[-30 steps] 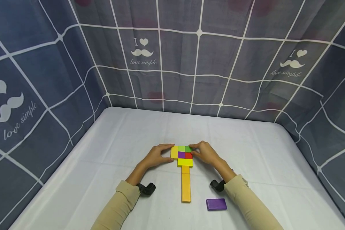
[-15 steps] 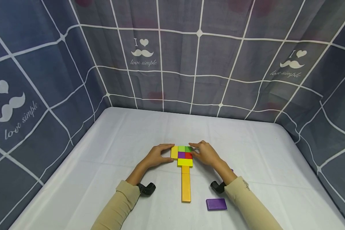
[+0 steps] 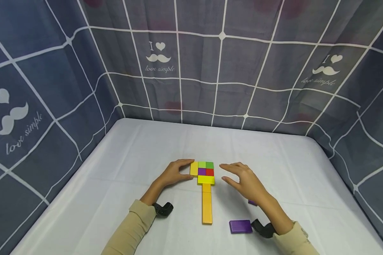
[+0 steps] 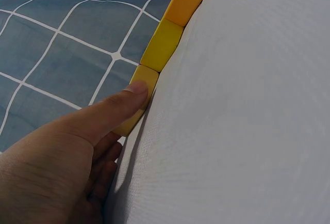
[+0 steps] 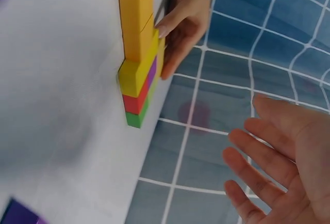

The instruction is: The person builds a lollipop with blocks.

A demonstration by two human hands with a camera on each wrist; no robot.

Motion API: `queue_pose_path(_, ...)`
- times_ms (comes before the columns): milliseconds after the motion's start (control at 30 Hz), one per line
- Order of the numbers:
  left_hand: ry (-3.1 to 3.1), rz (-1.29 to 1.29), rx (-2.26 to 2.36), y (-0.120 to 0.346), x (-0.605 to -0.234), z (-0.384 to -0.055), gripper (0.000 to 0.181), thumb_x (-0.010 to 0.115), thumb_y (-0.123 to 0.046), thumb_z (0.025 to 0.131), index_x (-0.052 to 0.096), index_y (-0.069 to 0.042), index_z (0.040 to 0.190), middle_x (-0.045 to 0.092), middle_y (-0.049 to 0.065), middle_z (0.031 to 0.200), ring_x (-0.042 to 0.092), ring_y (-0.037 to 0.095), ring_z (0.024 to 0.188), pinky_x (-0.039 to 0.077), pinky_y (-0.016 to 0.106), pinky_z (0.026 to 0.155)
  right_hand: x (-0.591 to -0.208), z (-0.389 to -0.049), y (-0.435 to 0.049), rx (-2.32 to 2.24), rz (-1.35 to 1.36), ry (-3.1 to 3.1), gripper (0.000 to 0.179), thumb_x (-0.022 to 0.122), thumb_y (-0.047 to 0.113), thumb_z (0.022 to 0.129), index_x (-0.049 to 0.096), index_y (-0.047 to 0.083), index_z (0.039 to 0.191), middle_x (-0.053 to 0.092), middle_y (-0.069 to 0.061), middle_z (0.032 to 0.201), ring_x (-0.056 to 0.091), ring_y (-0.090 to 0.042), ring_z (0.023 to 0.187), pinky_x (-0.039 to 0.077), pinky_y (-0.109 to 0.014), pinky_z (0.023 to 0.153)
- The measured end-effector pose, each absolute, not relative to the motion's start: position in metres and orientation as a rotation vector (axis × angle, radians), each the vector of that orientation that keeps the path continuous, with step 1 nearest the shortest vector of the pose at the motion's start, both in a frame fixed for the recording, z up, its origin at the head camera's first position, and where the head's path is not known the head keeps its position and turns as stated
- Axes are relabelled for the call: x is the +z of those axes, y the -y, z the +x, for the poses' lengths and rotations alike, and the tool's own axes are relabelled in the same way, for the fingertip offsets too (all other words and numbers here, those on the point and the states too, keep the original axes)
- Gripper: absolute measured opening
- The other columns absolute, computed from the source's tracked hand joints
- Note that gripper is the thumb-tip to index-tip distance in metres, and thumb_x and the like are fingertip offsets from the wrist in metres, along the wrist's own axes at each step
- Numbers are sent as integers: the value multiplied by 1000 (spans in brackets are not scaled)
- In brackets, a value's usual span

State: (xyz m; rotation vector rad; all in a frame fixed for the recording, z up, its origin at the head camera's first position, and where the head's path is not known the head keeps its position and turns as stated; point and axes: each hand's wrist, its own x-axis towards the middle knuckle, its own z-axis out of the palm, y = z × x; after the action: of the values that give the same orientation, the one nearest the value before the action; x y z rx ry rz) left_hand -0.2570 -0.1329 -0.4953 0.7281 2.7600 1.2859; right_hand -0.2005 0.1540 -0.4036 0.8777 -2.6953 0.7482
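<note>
My left hand (image 3: 172,173) holds the light yellow block (image 3: 194,169) at the left of a flat block pattern, thumb at its near end and index finger at its far end. Against that block lie a lime block (image 3: 202,165), a green block (image 3: 209,165), a purple square block (image 3: 202,172) and a red block (image 3: 210,172). In front of these sits a bright yellow block (image 3: 206,180), with a short orange block (image 3: 206,188) and a long orange block (image 3: 206,208) running toward me. My right hand (image 3: 247,180) is apart from the pattern, fingers spread, holding nothing.
A purple rectangular block (image 3: 240,226) lies at the near right. Another purple block (image 3: 252,202) is partly hidden under my right forearm. The white cloth-covered table (image 3: 140,141) is enclosed by grey-blue checked curtains (image 3: 198,60).
My right hand has let go of the green and red blocks' right side and moved right and toward me, its fingers opening. The left hand and the pattern have stayed in place.
</note>
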Motion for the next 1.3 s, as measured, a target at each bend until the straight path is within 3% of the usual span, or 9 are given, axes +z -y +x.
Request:
queue_pose_path(400, -2775, 722, 1296, 135, -494, -259, 64, 77, -28, 75, 52, -14, 132, 51, 2, 133, 43, 21, 125, 35, 39, 103, -410, -150, -201, 754, 745, 2636, 41, 73, 27, 79, 64, 20, 119, 63, 10, 107, 55, -13, 101, 46, -45, 85)
queue_pose_path(667, -2768, 675, 1294, 136, -494, -259, 64, 77, -29, 75, 52, -14, 132, 50, 1, 134, 42, 20, 126, 33, 38, 104, -430, -130, -221, 858, 927, 2634, 49, 76, 31, 75, 63, 22, 120, 61, 15, 112, 56, -6, 96, 48, -24, 80)
queue_pose_path(1000, -2760, 675, 1291, 133, -495, -260, 64, 78, -28, 75, 53, -15, 132, 50, 0, 134, 42, 19, 126, 34, 38, 104, -456, -117, -232, 924, 1009, 2805, 56, 76, 43, 70, 62, 22, 120, 61, 15, 112, 55, -6, 103, 49, -30, 82)
queue_pose_path(1300, -2755, 678, 1281, 131, -497, -260, 64, 77, -29, 75, 52, -16, 132, 50, -1, 133, 42, 18, 125, 34, 37, 104, -467, -114, -238, 983, 1022, 2918, 43, 76, 31, 75, 64, 27, 116, 57, 20, 110, 53, -6, 104, 48, -30, 83)
